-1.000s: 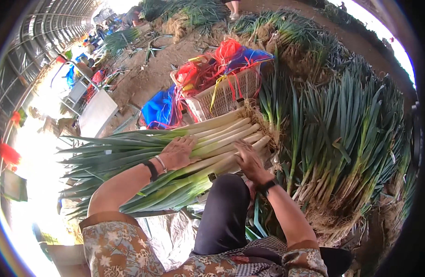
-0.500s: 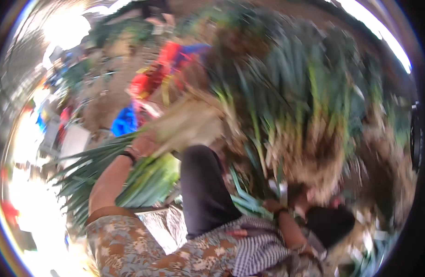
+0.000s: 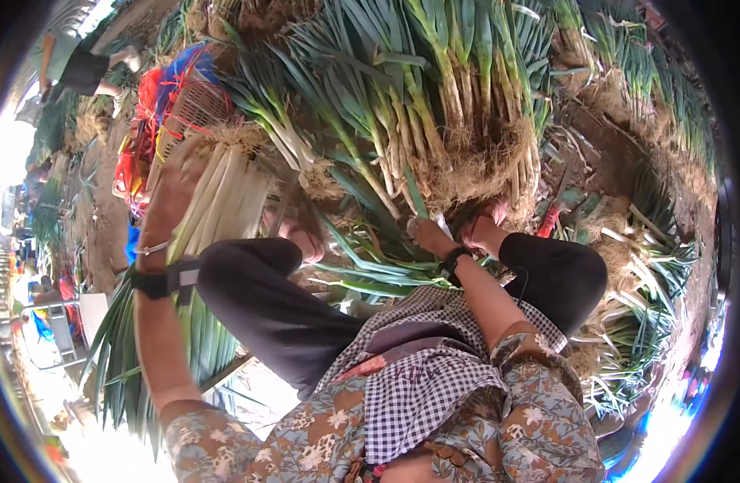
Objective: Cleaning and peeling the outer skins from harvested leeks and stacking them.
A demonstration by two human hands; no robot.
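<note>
A tied bundle of trimmed leeks [image 3: 225,201] lies beside my left knee [image 3: 257,290], white stalks toward the top and green leaves [image 3: 185,338] toward me. My left hand [image 3: 170,189] rests on the white stalks with its fingers spread; it is blurred. My right hand [image 3: 430,237] reaches down between my knees to loose green leaves at the foot of a big pile of untrimmed leeks [image 3: 434,105]. Its fingers curl among the leaves, and what they hold is hidden.
A woven basket [image 3: 189,105] with red and blue cords stands behind the bundle. More rooty leeks [image 3: 635,241] lie to my right, with a red-handled tool [image 3: 551,217] near my right knee [image 3: 559,270]. Another person [image 3: 80,68] stands far at the upper left.
My head turned right, toward the big pile. My right hand left the bundle and moved down between my knees to the loose leaves. My left hand stayed on the bundle.
</note>
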